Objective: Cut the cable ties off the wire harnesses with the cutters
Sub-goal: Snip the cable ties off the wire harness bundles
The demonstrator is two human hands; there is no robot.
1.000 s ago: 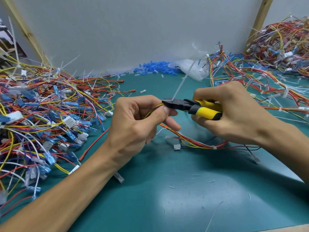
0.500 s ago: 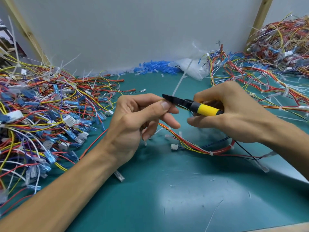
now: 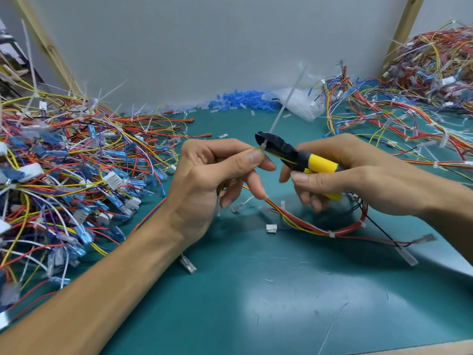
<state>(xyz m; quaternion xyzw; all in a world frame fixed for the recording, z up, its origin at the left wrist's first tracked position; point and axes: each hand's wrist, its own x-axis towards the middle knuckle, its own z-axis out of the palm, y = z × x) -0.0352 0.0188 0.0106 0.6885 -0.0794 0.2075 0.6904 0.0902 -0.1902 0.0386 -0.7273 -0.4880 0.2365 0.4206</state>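
Note:
My left hand [image 3: 215, 172] pinches a wire harness [image 3: 314, 226] of red, yellow and black wires just below a white cable tie [image 3: 281, 111], whose long tail sticks up and to the right. My right hand [image 3: 353, 172] grips the yellow-and-black cutters [image 3: 294, 155]. The black jaws sit at the tie's head, right above my left thumb tip. The rest of the harness loops down onto the green mat beneath my right hand, with more small white ties around it.
A big tangled pile of harnesses [image 3: 64, 175] covers the left of the green mat [image 3: 256, 303]. More harnesses [image 3: 409, 103] heap at the right and back right. Blue sleeves [image 3: 243, 101] and a plastic bag [image 3: 299, 103] lie by the wall. Loose connectors [image 3: 271, 228] dot the mat.
The cutters tilted and their jaws came onto the cable tie's head by my left thumb. My left hand shifted its hold slightly; the harness loop slid right on the mat.

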